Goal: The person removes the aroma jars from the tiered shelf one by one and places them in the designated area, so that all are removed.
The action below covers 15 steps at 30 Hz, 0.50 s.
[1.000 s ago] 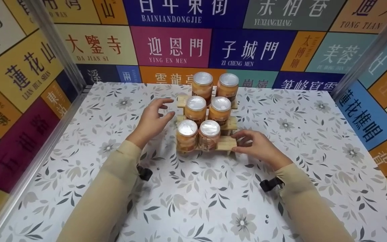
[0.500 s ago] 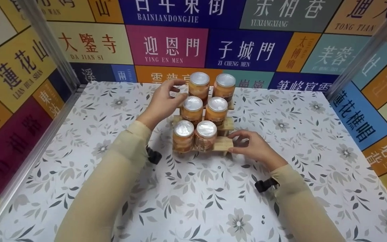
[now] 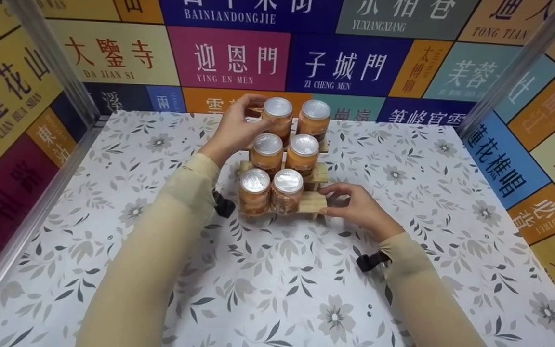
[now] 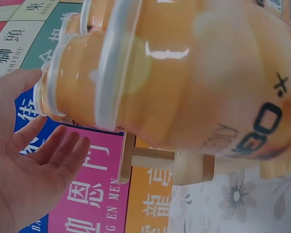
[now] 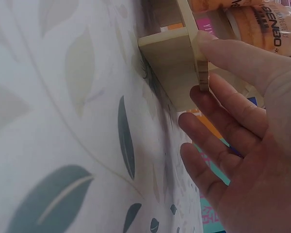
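Observation:
A three-step wooden stand [image 3: 313,202] holds clear jars with silver lids and orange contents, two on each step. My left hand [image 3: 239,123] is around the back-left jar [image 3: 277,113], its thumb across the near side and fingers on the far left side. In the left wrist view, the thumb and index finger of that hand [image 4: 34,160] meet the edge of the farthest lid. My right hand [image 3: 357,205] pinches the right end of the lowest step. The right wrist view shows its thumb [image 5: 233,53] on top of the board and fingers underneath.
The front-left jar [image 3: 256,190] and front-right jar [image 3: 287,190] stand close together on the lowest step. A floral cloth [image 3: 277,289] covers the table. Panels with printed characters [image 3: 229,58] rise behind it, and clear upright edges [image 3: 60,58] stand at the sides.
My left hand has moved up and right, from beside the stand to the back-left jar. My right hand stays at the lowest step. The whole scene shifts slightly left in the head view.

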{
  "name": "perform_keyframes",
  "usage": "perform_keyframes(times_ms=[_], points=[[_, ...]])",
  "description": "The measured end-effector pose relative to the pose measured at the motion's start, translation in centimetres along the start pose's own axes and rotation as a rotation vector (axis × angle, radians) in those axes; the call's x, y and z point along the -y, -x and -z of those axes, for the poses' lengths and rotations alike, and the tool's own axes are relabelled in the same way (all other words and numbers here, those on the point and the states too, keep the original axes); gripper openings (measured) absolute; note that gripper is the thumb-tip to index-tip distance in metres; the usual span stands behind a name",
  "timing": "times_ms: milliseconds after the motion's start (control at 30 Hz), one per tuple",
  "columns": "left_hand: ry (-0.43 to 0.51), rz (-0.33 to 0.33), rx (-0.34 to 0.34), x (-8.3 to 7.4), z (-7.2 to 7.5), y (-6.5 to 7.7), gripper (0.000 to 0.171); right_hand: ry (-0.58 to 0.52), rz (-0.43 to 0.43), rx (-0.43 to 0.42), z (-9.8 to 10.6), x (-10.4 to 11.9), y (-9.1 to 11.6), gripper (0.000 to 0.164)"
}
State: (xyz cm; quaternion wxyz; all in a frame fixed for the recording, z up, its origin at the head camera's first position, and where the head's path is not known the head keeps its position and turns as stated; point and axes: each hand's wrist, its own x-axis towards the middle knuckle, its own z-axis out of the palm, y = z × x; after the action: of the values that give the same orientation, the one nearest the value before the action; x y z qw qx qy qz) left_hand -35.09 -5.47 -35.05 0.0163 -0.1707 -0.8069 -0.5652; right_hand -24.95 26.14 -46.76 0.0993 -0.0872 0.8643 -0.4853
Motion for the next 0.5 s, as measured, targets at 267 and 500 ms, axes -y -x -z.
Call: perform_keyframes(times_ms=[267, 500], points=[[0.032, 0.044, 0.0, 0.3, -0.9, -0.7, 0.062, -0.006, -0.002, 0.009, -0.3, -0.2, 0.1, 0.048], [0.03, 0.044, 0.005, 0.0, -1.2, -1.3, 0.063, 0.036, -0.012, -0.01, 0.2, 0.1, 0.0, 0.046]])
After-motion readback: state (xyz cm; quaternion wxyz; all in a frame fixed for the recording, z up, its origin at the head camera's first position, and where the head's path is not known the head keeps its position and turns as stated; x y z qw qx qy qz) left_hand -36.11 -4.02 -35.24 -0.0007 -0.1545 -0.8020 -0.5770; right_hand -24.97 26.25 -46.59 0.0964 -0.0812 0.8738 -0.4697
